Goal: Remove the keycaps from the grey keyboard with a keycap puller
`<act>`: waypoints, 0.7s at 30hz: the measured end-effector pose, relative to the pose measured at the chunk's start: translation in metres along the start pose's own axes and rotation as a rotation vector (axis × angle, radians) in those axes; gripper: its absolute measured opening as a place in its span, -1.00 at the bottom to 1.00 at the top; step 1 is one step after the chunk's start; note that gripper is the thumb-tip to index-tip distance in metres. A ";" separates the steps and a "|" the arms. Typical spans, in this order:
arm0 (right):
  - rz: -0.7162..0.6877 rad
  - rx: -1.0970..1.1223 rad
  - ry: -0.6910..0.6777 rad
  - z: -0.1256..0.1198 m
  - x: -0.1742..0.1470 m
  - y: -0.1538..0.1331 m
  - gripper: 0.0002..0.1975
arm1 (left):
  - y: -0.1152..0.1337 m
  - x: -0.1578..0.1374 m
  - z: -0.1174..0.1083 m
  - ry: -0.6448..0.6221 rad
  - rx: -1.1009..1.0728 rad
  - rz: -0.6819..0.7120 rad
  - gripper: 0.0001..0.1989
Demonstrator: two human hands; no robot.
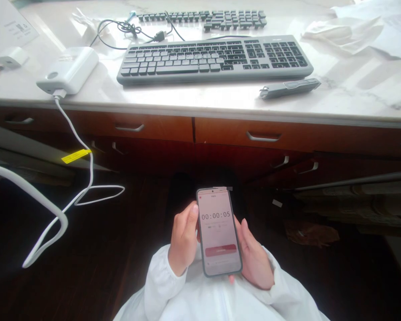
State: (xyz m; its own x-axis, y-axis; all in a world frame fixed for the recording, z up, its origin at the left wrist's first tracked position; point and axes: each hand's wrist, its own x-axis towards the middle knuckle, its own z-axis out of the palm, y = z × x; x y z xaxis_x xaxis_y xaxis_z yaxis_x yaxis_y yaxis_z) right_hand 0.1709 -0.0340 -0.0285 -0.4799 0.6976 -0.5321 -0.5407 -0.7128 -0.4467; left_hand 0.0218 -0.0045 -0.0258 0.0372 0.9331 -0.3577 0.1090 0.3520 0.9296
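Observation:
A smartphone [218, 234] in a dark case lies tilted between my two hands, above my lap. Its lit screen shows a timer at 00:00:05 and a red button. My left hand [183, 238] grips the phone's left edge, with the thumb along the side. Against the right edge rests my right hand [255, 258], its thumb raised and other fingers partly hidden behind the phone. On the table ahead is a grey keyboard [187, 76], with keycaps on its left part and bare key positions on the right.
Loose dark keycaps [234, 20] stand in rows behind the keyboard, near a black cable [130, 27]. A slim grey tool [289, 88] lies near the table edge [187, 107]. Left is a white box-shaped device [70, 69]; its white cable [91, 171] hangs down. Crumpled white material [342, 33] lies right.

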 end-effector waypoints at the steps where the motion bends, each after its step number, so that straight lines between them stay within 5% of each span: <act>1: 0.032 0.021 -0.014 -0.001 0.001 0.002 -0.31 | 0.000 -0.001 0.001 0.007 0.002 0.009 -0.58; 8: 0.168 0.098 -0.137 -0.010 0.004 0.004 -0.32 | 0.001 -0.003 0.006 0.046 0.017 0.047 -0.59; 21: 0.072 0.093 -0.080 -0.002 -0.002 0.006 -0.30 | -0.012 -0.012 0.007 0.131 0.094 0.039 -0.59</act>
State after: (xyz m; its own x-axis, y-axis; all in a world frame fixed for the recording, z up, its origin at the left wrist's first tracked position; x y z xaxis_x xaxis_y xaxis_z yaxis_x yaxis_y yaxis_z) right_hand 0.1701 -0.0399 -0.0310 -0.5712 0.6514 -0.4993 -0.5628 -0.7537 -0.3394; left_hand 0.0271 -0.0206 -0.0332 -0.0862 0.9497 -0.3010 0.2027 0.3125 0.9280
